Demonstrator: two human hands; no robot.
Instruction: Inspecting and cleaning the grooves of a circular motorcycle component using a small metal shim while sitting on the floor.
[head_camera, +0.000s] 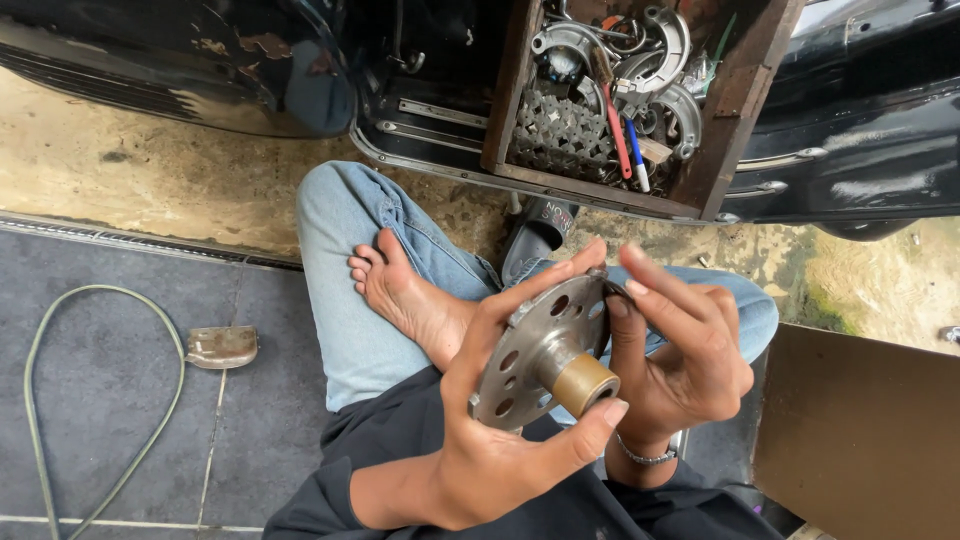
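Item: metal disc (535, 345) with brass hub (583, 384), clasped in our left hand (490, 440). Hub axis points toward us. Our right hand (680, 350) pinches the disc's far rim, fingers closed there.

Perforated metal disc (535, 345) with brass hub between left hand (500, 440) and right hand (680, 360), above crossed legs.

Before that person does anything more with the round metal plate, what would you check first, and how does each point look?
1. Left hand grips the perforated metal disc by rim and hub: ok.
2. Right hand fingertips reach the disc's top edge: ok.
3. Brass-coloured hub faces the camera, unobstructed: ok.
4. Small part at the top edge, seated or loose: cannot tell.
5. Wooden box of parts within reach: ok.
6. Bare foot lies under the disc: not ok.
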